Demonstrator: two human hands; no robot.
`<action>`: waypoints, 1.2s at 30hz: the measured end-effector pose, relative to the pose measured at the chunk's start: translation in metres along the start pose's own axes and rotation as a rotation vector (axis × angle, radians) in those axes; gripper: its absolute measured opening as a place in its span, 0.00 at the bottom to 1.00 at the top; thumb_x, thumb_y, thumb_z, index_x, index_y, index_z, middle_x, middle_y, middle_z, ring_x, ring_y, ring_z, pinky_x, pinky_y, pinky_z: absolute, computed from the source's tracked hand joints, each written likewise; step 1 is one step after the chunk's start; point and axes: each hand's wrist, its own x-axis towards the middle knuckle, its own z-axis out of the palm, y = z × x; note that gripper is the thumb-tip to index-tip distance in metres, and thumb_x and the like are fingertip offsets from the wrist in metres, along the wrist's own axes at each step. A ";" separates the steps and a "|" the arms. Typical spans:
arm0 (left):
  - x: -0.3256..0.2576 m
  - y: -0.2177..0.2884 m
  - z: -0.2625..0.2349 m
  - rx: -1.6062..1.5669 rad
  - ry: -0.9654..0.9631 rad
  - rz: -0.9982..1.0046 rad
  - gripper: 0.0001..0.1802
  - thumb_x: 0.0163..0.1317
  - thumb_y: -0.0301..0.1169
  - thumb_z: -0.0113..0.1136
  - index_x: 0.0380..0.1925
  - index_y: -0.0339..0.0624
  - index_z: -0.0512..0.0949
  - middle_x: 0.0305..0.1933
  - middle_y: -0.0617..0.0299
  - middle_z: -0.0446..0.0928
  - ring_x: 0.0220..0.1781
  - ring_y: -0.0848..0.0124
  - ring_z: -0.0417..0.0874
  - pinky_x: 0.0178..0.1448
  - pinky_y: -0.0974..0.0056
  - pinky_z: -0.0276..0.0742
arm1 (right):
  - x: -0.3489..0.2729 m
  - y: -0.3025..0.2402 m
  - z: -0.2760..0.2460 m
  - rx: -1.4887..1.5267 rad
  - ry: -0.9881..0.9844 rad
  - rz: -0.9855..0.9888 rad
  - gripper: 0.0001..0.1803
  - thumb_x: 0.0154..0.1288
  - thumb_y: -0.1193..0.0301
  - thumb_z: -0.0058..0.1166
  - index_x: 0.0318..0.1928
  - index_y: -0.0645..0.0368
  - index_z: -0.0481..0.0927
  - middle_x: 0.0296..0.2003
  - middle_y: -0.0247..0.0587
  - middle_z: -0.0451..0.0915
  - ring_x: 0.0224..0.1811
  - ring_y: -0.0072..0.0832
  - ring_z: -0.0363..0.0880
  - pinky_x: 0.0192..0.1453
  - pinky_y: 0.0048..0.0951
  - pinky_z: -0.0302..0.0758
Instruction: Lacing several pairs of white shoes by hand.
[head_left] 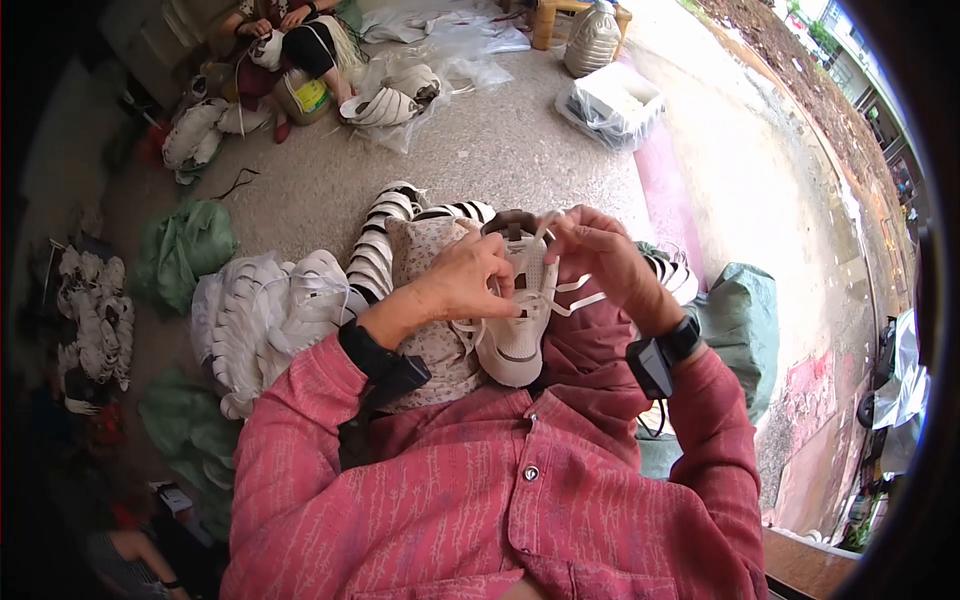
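A: Grip?
B: Right hand [605, 255] pinches lace [541, 237]; left hand [468, 277] on white sneaker [533, 280], pinch unclear
A: Sneaker where?
B: On lap [590, 362], toe [514, 368] near; best keep lace flat, untwisted

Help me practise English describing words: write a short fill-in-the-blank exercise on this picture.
1. The shoe points its toe ____ the red shirt, not away from it.
2. The lace near the shoe's heel end is pinched by the person's ____ hand.
3. The strap on the left wrist is coloured ____.
Missing words: toward; right; black.
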 end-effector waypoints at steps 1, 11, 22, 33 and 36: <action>0.000 0.002 0.003 -0.006 0.022 -0.046 0.14 0.43 0.40 0.73 0.23 0.45 0.82 0.37 0.62 0.70 0.43 0.67 0.74 0.45 0.63 0.72 | 0.001 0.006 0.007 0.201 -0.097 -0.027 0.10 0.72 0.66 0.48 0.40 0.60 0.75 0.43 0.43 0.81 0.37 0.29 0.81 0.39 0.28 0.78; -0.003 -0.007 -0.022 -0.535 -0.215 -0.166 0.10 0.44 0.32 0.76 0.24 0.42 0.84 0.40 0.67 0.67 0.46 0.73 0.70 0.50 0.69 0.66 | 0.021 -0.024 -0.135 0.762 -0.025 -0.480 0.10 0.71 0.74 0.44 0.37 0.69 0.76 0.36 0.47 0.81 0.43 0.38 0.79 0.62 0.36 0.72; 0.010 0.005 -0.017 -0.069 0.049 0.000 0.07 0.53 0.33 0.68 0.27 0.42 0.84 0.34 0.60 0.75 0.38 0.65 0.78 0.45 0.63 0.73 | -0.022 -0.043 -0.161 -0.184 0.414 -0.569 0.14 0.70 0.72 0.50 0.52 0.65 0.79 0.35 0.36 0.80 0.39 0.24 0.79 0.49 0.26 0.76; 0.030 0.015 0.008 -0.278 0.040 -0.017 0.04 0.54 0.23 0.63 0.31 0.35 0.80 0.30 0.59 0.77 0.32 0.70 0.80 0.38 0.66 0.74 | -0.002 -0.008 -0.011 -1.231 -0.341 -0.403 0.21 0.47 0.73 0.68 0.43 0.60 0.77 0.36 0.46 0.76 0.40 0.44 0.79 0.43 0.40 0.74; 0.032 0.017 0.010 -0.300 0.022 -0.062 0.04 0.54 0.23 0.63 0.31 0.35 0.81 0.30 0.60 0.77 0.32 0.73 0.79 0.38 0.68 0.74 | 0.000 0.000 -0.018 -1.310 -0.328 -0.423 0.19 0.46 0.72 0.69 0.38 0.61 0.74 0.36 0.47 0.77 0.41 0.47 0.79 0.44 0.42 0.74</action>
